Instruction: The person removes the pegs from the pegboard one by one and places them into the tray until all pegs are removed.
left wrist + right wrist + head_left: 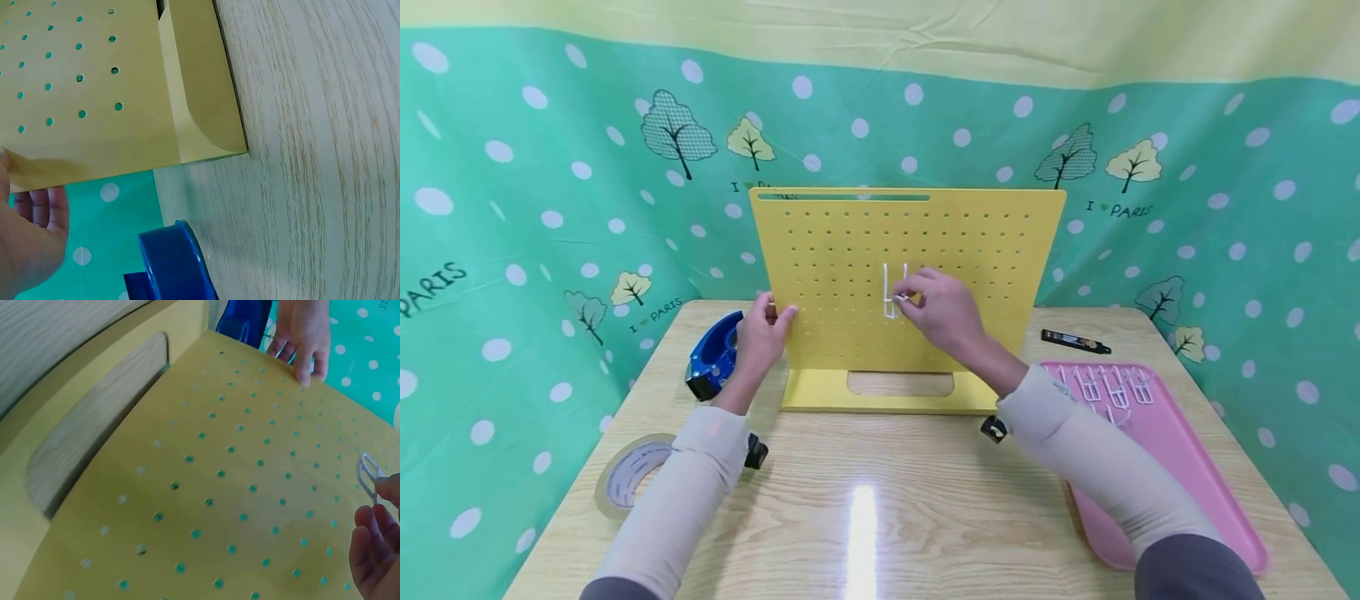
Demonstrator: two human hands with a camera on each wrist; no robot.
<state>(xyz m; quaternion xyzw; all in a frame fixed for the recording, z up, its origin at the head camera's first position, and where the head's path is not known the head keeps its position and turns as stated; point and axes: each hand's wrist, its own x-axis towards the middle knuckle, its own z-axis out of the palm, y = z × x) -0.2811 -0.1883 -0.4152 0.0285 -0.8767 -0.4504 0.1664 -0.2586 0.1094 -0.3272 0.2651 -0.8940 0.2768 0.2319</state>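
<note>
A yellow pegboard [823,337] stands upright on its flanged base. At its left edge my left hand [762,337] grips the board; in the left wrist view the fingers [57,209] curl behind the edge. Thumb and fingertips of my right hand [946,315] pinch a white wire hook [886,287] in front of the board's middle. The right wrist view shows the looped end of this hook [369,470] between thumb and fingers. Whether its tips sit in the holes, I cannot tell.
A pink tray [1180,467] with several white hooks [1117,392] lies at the right, below a black marker-like tube [1075,342]. At the left are a blue tape dispenser [711,354] and a tape roll [617,483]. A patterned green curtain [550,275] hangs behind.
</note>
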